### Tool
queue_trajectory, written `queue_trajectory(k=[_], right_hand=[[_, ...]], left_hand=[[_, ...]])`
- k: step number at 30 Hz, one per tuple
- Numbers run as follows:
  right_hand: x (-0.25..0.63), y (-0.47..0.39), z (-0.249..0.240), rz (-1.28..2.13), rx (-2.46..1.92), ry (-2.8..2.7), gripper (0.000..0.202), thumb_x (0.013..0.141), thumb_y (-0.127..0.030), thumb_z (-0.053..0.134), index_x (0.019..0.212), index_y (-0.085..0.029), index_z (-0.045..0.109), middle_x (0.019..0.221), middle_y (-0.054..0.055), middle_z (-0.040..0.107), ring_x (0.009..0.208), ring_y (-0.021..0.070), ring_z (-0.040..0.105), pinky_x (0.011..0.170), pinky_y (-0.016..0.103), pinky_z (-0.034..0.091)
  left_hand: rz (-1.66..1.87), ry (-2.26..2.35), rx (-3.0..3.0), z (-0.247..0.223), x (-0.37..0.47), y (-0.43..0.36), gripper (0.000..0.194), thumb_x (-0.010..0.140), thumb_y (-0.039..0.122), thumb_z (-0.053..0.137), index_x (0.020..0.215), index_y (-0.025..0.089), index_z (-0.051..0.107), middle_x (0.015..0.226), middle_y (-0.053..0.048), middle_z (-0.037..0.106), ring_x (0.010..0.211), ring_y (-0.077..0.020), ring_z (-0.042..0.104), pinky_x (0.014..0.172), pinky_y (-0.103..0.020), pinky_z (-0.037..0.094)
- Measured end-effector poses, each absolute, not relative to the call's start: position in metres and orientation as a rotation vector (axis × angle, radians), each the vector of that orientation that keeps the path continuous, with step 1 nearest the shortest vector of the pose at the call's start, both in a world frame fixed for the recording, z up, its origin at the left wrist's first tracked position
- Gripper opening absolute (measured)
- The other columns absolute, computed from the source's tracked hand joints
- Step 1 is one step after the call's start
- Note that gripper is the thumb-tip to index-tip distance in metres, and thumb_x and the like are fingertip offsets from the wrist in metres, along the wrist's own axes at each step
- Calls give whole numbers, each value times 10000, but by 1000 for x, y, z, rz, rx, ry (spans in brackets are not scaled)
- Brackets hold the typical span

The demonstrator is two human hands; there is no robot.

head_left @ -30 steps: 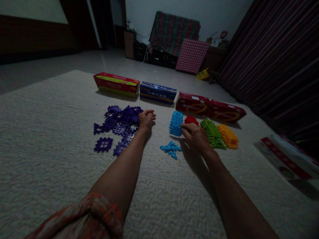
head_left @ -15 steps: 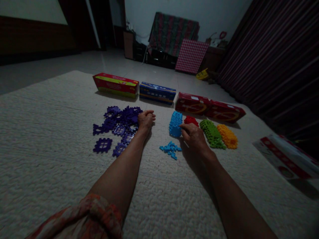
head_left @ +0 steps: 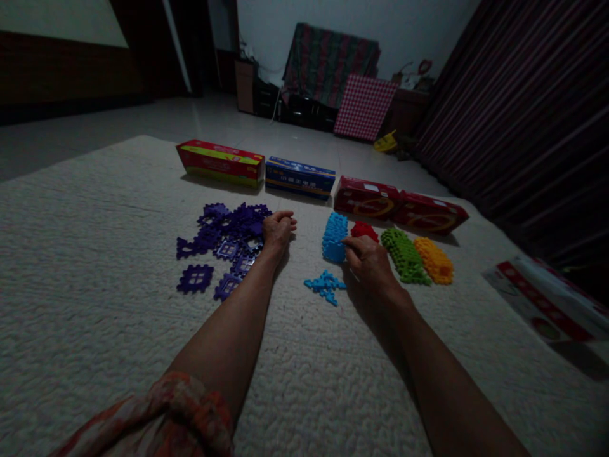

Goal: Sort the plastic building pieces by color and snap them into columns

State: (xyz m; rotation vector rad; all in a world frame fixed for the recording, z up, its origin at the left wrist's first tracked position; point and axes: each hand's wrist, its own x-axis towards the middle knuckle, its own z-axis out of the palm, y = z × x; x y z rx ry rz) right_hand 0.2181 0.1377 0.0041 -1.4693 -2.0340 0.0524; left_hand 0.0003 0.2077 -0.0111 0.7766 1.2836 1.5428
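My left hand [head_left: 278, 230] rests on its side at the right edge of a heap of purple interlocking plastic pieces [head_left: 209, 238]. Its fingers are loosely bent and a little apart, with nothing seen in them. With thumb and fingers pinched together, my right hand [head_left: 367, 259] grips the near end of a row of light blue interlocking plastic pieces [head_left: 335, 235]. Some loose blue pieces [head_left: 326, 285] lie nearer to me. Partly hidden behind my right hand is a red pile [head_left: 364, 230]. Green pieces [head_left: 404, 255] and yellow-orange pieces [head_left: 434, 260] lie in rows to its right.
Along the far side of the quilted mat [head_left: 143, 355] stand a red-yellow box [head_left: 221, 164], a blue box [head_left: 299, 178] and two dark red boxes [head_left: 366, 198]. A white-and-red box [head_left: 542, 298] lies at the right. Beyond is tiled floor with covered furniture.
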Motion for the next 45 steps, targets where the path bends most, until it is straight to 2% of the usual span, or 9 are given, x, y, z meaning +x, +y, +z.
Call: queue_trajectory(k=[10,14,16,19,23,29,33,41,45], right_hand=[[216,135,14,-36,-1416,-1968,240,826,-197,566,987,-181,743,943,119,700,828,241,623,817,392,508],[210,125,24,138,-1378,-2118,177,833,-195,568,873,-189,740,850,83,692,797,218,631,775,358,502],[206,116,27,297,-1398,-2201,160,836,-227,601,904,-193,741,876,70,696,767,195,634,737,330,501],[202,100,31,473,-1452,-2317,305,789,-302,720,1077,-202,718,1014,77,701,804,192,651,744,320,512],[198,82,34,487,-1533,-2469,571,698,-304,813,1237,-211,650,1161,107,661,1008,263,639,866,366,504],[177,75,24,411,-1502,-2447,393,806,-190,652,1196,-239,638,1042,64,631,943,211,598,864,329,461],[166,77,22,454,-1404,-2476,354,818,-137,594,1157,-226,642,995,46,613,895,189,577,857,315,450],[168,81,23,540,-1357,-2392,213,843,-263,666,1047,-202,661,997,53,606,872,187,570,825,328,463],[164,85,18,521,-1339,-2332,308,853,-264,662,1152,-197,632,1093,77,628,902,186,583,839,328,469]], left_hand=[[1547,1304,778,-10,1,208,278,649,118,511,869,140,680,666,-17,649,530,-95,577,477,-173,395],[1537,1312,804,-10,0,208,264,676,128,527,888,140,683,687,-24,659,547,-98,588,490,-177,405],[1531,1315,810,-11,0,209,267,684,123,527,899,141,685,699,-30,664,556,-102,595,483,-177,397],[1534,1319,819,-13,0,210,270,692,114,515,897,146,688,708,-34,666,554,-106,596,477,-183,400],[1538,1307,829,-14,0,210,266,699,123,519,898,155,692,718,-33,667,568,-110,605,484,-184,408],[1526,1307,818,-13,1,210,276,667,132,525,886,163,690,706,-22,661,574,-112,607,488,-186,421],[1527,1299,794,-13,3,209,286,667,135,520,895,168,691,707,-17,654,566,-111,596,489,-193,431],[1523,1307,807,-15,3,211,275,690,136,529,911,177,688,717,-20,659,581,-115,611,474,-183,426],[1535,1283,831,-17,2,212,291,686,131,514,912,177,691,720,-20,664,582,-116,613,477,-187,436]])
